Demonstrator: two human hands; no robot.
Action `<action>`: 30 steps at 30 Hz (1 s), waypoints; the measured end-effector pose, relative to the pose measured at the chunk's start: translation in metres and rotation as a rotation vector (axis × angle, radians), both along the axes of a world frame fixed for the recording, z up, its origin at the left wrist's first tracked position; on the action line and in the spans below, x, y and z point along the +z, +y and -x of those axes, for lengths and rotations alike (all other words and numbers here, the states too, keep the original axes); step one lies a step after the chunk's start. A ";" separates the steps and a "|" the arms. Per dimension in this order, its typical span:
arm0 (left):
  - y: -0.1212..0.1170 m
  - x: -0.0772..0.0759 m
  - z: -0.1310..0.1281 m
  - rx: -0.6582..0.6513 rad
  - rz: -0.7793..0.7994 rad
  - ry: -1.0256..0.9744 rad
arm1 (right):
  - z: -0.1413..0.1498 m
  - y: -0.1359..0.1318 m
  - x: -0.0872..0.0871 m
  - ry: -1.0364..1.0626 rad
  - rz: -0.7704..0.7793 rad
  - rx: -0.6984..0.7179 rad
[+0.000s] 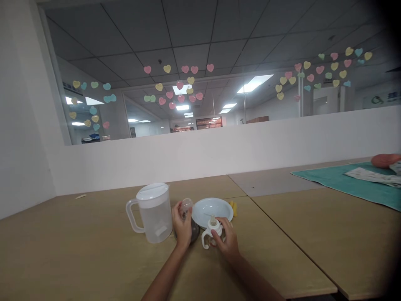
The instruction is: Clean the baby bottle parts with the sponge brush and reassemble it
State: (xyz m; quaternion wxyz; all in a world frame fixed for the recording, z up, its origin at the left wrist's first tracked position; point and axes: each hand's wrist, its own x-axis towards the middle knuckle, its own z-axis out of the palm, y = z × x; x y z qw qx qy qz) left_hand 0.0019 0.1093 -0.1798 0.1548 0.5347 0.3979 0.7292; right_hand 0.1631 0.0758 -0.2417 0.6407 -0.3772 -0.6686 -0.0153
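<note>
My left hand (183, 225) is closed around a clear rounded cap (187, 203), held up beside the pitcher. My right hand (227, 240) grips a baby bottle (214, 225) with a white collar, a white curved side handle and a pale nipple on top. The bottle is upright; its lower part is partly covered by my fingers. Behind my left hand sits a dark round object (195, 232), mostly hidden. Just beyond both hands lies a pale blue bowl (203, 205).
A translucent lidded pitcher (156, 221) stands left of my hands. Small yellow pieces (234, 209) lie by the bowl's right side. At far right, a teal cloth (338, 184) carries a patterned cloth (372, 177) and a reddish object (385, 160). A low white wall (194, 156) borders the table.
</note>
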 end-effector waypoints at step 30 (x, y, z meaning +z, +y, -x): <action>-0.055 -0.018 -0.051 -0.192 -0.058 0.518 | 0.004 0.001 -0.001 -0.049 -0.050 -0.138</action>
